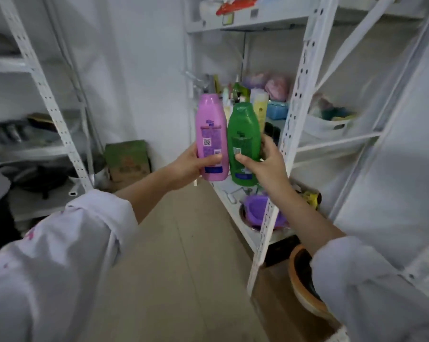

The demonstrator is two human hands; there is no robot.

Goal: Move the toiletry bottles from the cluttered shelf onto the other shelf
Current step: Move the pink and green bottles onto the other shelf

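Observation:
My left hand [188, 166] grips a pink bottle [211, 129] near its base and holds it upright, back label toward me. My right hand [265, 166] holds a green bottle [244, 134] upright right beside it, the two bottles almost touching. Both are raised in the aisle in front of the white shelf unit on the right [304, 77]. Behind them, on that unit's middle shelf, stand more toiletry bottles, among them a yellow one [259, 104] and a green-topped one [238, 88], partly hidden by the held bottles.
Another white shelf unit [48, 95] stands at the left with pans and dark cookware. A green cardboard box [127, 159] sits on the floor by the back wall. The right unit's lower shelf holds a purple basin [255, 208]; an orange-rimmed bowl [302, 275] lies below. A tiled aisle runs between the units.

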